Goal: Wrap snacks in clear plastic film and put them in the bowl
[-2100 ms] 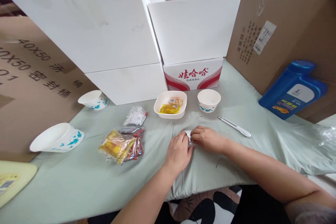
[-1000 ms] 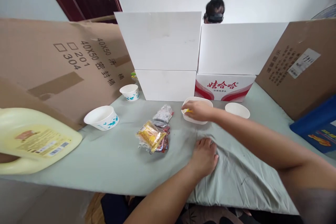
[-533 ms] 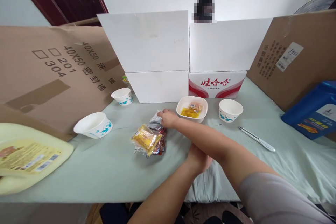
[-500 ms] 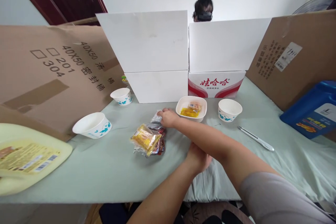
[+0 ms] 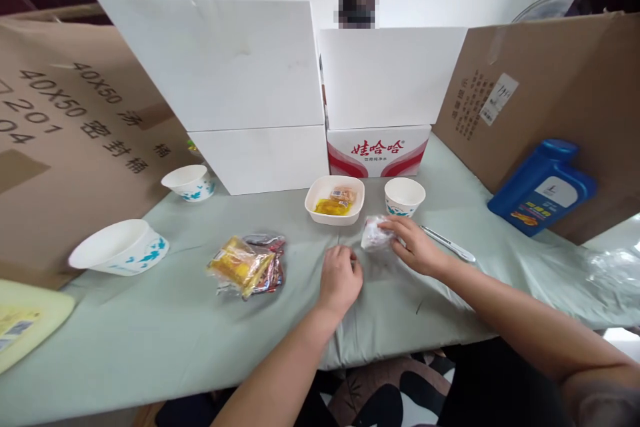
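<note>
My right hand [image 5: 416, 245] grips a small clear, silvery packet [image 5: 374, 234] just above the green cloth, in front of a white paper cup [image 5: 404, 196]. My left hand [image 5: 341, 278] rests on the cloth a little to the left, fingers curled, with nothing visible in it. Behind the hands stands a white rectangular bowl [image 5: 334, 199] holding yellow and orange sachets. A pile of yellow and red sachets [image 5: 246, 265] lies to the left of my left hand.
A silver utility knife [image 5: 447, 244] lies right of the cup. White bowls [image 5: 118, 255] [image 5: 189, 182] sit at the left, a yellow jug [image 5: 23, 327] at the far left edge, a blue jug [image 5: 543, 187] at right. White boxes [image 5: 260, 93] and cardboard sheets [image 5: 540, 100] wall the table. A person sits behind the boxes.
My right hand has come back from the sachet pile at the left, carrying the silvery packet to the spot before the cup. My left hand stayed on the cloth.
</note>
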Demonstrator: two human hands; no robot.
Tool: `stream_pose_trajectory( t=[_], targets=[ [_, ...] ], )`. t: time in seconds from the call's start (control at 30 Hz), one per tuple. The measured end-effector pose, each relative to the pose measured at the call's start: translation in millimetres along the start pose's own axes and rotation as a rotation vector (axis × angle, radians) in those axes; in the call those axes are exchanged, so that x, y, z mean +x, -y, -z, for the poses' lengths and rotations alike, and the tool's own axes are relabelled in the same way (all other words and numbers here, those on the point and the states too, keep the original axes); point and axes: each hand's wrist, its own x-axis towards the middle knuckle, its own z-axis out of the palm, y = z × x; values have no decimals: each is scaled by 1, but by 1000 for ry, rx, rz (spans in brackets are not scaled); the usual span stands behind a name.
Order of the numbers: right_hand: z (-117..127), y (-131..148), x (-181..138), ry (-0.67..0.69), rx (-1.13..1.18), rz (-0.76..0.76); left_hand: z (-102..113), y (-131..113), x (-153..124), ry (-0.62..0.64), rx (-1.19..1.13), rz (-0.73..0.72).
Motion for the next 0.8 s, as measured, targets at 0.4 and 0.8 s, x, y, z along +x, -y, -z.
stream_pose_trajectory(
  t=[0.4, 0.8],
  targets=[
    [30, -33, -37, -24, -130, -252, 3, -9, -3, 359, -101, -460],
    [25, -11, -39, 113, -189, -216, 8, -15, -4, 334, -125, -397]
  ],
)
